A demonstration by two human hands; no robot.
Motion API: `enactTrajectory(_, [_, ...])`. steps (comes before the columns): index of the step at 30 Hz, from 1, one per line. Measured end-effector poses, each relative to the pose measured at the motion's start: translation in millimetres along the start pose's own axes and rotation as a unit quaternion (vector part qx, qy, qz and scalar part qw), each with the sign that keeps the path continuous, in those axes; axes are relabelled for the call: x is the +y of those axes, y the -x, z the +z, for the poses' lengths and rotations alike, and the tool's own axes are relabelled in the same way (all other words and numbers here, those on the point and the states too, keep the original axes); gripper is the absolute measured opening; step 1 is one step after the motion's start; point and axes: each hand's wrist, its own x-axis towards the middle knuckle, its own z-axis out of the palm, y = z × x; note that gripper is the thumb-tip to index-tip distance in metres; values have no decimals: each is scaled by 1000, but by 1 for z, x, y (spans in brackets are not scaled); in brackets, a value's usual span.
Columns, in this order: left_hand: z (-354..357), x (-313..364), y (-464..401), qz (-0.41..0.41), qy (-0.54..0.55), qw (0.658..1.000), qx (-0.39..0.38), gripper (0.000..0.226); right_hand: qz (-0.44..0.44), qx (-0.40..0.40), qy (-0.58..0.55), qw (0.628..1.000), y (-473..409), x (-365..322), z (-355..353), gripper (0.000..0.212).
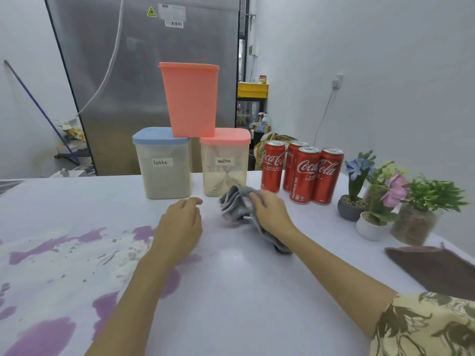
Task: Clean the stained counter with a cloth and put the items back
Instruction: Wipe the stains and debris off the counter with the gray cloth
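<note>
Right hand point(271, 214): fingers curled round a bunched grey cloth point(235, 205), pressed on the counter point(244, 278) just before the "mocha" tub point(225, 165). Left hand point(180, 227): fingers loosely bent, holding nothing, over purple stains point(43, 337). The mocha tub holds a low layer of pale powder; the "latte" tub point(163, 164) is nearly full. A pink tub point(190, 100) stands on both lids, contents not visible. Four cans point(304, 173) stand right.

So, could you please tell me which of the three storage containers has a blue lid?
The latte container, at the left of the stack; the mocha container and the pink container on top have pink lids.
</note>
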Motion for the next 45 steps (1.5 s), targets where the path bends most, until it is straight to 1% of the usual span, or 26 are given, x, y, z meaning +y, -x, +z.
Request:
enactTrajectory(2, [2, 3, 1, 2, 3, 1000, -10, 36, 14, 59, 26, 998, -15, 24, -26, 32])
enactTrajectory(3, [3, 3, 2, 3, 1, 1000, -16, 36, 29, 48, 46, 997, -22, 40, -33, 32])
enactTrajectory(5, [5, 4, 3, 3, -1, 1000, -24, 36, 76, -36, 144, 986, -24, 63, -32, 29])
enactTrajectory(7, [6, 4, 3, 6, -1, 1000, -25, 36, 99, -112, 279, 949, -17, 69, -18, 45])
enactTrajectory(8, [6, 5, 2, 9, 0, 1000, -24, 36, 88, -119, 304, 941, -15, 64, -8, 49])
enactTrajectory(9, [7, 6, 2, 10, 2, 1000, -25, 36, 63, -115, 303, 944, -11, 55, 1, 48])
enactTrajectory(11, [8, 10, 2, 22, 4, 999, -26, 36, 2, -113, 258, 959, 0, 32, 18, 44])
enactTrajectory(12, [8, 11, 2, 29, 5, 999, -23, 36, -19, -114, 203, 972, 7, 21, 26, 40])
enactTrajectory(13, [8, 12, 2, 33, 8, 999, -22, 35, -14, -117, 122, 985, 14, 10, 31, 34])
enactTrajectory(15, [9, 13, 3, 32, 11, 999, -24, 34, 37, -117, -43, 991, 27, -4, 26, 24])
enactTrajectory(16, [9, 14, 3, 34, 10, 999, -24, 33, 66, -102, -94, 988, 28, -5, 18, 22])
enactTrajectory(19, [11, 16, 3, 43, 16, 999, -27, 35, 123, -4, -162, 979, 26, 11, -22, 25])
enactTrajectory(21, [12, 19, 4, 46, 21, 998, -32, 35, 148, 62, -117, 980, 26, 27, -53, 28])
enactTrajectory(23, [13, 20, 6, 44, 21, 998, -39, 35, 168, 76, -29, 982, 26, 48, -73, 28])
enactTrajectory(24, [14, 20, 7, 43, 21, 998, -42, 35, 174, 57, 31, 983, 26, 60, -77, 32])
enactTrajectory(25, [13, 19, 8, 41, 21, 998, -43, 35, 177, 26, 103, 978, 24, 70, -77, 41])
enactTrajectory(27, [12, 17, 9, 36, 20, 998, -45, 36, 178, -30, 217, 959, 19, 89, -65, 58])
enactTrajectory(30, [10, 15, 8, 28, 24, 999, -36, 36, 175, -65, 269, 945, 8, 89, -40, 52])
enactTrajectory(32, [7, 13, 7, 24, 25, 999, -27, 36, 94, -94, 317, 939, 8, 76, -21, 58])
enactTrajectory(34, [3, 10, 5, 14, 35, 999, -15, 36, -29, -136, 387, 911, 9, 58, 2, 70])
enactTrajectory(35, [1, 7, 4, 9, 42, 999, -6, 35, -49, -154, 394, 905, 11, 42, 14, 68])
enactTrajectory(37, [-6, 3, 2, -3, 53, 999, 14, 35, -67, -177, 334, 923, 18, 5, 41, 56])
enactTrajectory(39, [-12, -2, 0, -11, 61, 997, 40, 34, -69, -195, 211, 955, 28, -31, 66, 50])
enactTrajectory(41, [-18, -4, -1, -22, 70, 996, 57, 34, -36, -195, 79, 977, 38, -51, 84, 37])
enactTrajectory(43, [-20, -6, -1, -34, 74, 995, 56, 34, 7, -188, -24, 982, 40, -58, 88, 30])
enactTrajectory(45, [-19, -7, -1, -27, 73, 996, 53, 34, 45, -156, -127, 978, 32, -54, 74, 28])
